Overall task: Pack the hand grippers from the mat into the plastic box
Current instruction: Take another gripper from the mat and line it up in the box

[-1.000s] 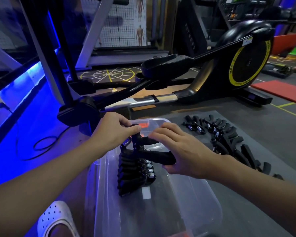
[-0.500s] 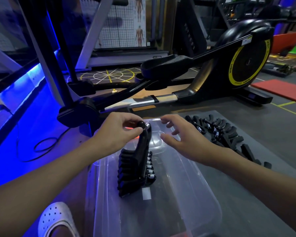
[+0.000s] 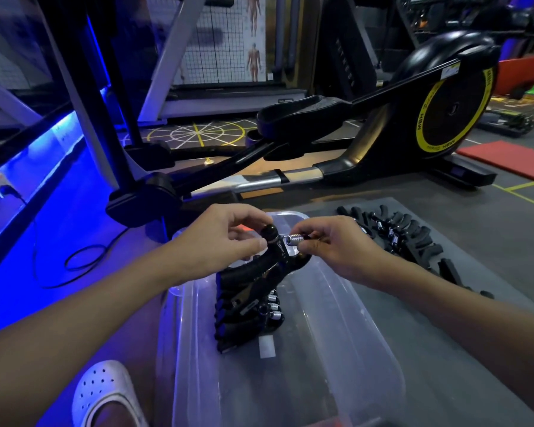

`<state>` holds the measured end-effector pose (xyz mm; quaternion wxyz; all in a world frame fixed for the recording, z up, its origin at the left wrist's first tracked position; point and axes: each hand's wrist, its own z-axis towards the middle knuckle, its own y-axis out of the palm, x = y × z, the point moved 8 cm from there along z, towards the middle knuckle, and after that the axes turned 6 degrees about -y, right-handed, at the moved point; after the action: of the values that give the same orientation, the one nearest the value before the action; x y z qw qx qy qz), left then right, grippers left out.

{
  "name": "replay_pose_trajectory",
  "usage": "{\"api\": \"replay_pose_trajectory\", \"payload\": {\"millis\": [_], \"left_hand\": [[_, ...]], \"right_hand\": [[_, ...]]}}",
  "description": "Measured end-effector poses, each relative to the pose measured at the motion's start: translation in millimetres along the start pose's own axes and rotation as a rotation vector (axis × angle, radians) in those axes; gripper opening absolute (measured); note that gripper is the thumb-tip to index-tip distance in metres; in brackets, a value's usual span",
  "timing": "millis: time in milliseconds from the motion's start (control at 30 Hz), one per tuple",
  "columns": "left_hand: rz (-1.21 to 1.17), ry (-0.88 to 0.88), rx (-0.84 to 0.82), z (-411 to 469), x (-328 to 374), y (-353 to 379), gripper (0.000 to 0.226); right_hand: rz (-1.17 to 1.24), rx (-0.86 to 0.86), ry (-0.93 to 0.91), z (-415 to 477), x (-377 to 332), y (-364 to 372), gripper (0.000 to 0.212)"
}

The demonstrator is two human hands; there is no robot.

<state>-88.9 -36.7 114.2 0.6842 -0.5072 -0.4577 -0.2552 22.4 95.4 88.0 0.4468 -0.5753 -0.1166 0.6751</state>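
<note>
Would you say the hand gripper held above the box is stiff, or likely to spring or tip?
Likely rigid: the hand gripper has thick moulded handles. Its steel spring probably resists squeezing. Stood on end, it may tip unless leaned on the packed row.

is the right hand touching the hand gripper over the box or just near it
Touching. The head view shows the right hand pinching the spring end of the hand gripper, no gap, while the left hand grips its knob.

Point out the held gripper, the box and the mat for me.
held gripper [image 3: 247, 271], head view, black handle.
box [image 3: 363, 329], head view, right wall.
mat [image 3: 438, 391], head view, bare part beside the box.
</note>
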Motion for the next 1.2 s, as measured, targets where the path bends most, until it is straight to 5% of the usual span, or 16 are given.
{"api": "replay_pose_trajectory", "payload": {"millis": [233, 400, 600, 767, 1200], "left_hand": [[0.264, -0.07, 0.053, 0.8, -18.7, -16.6, 0.014], [0.296, -0.021, 0.077, 1.8, -15.3, -18.6, 0.009], [0.38, -0.005, 0.119, 5.0, -17.0, -15.2, 0.008], [0.344, -0.009, 0.099, 5.1, -21.5, -12.5, 0.009], [0.552, -0.071, -0.061, -14.5, -58.7, -20.3, 0.008]], "right_hand": [[0.01, 0.09, 0.034, -1.3, 4.6, -14.3, 0.012], [-0.071, -0.013, 0.043, -3.9, 6.5, -5.6, 0.006], [0.017, -0.018, -0.012, -2.6, -6.5, 0.3, 0.039], [0.021, -0.023, -0.039, -0.9, -5.1, 8.5, 0.03], [-0.311, -0.358, -0.06, -11.3, 13.3, 65.1, 0.019]]}}
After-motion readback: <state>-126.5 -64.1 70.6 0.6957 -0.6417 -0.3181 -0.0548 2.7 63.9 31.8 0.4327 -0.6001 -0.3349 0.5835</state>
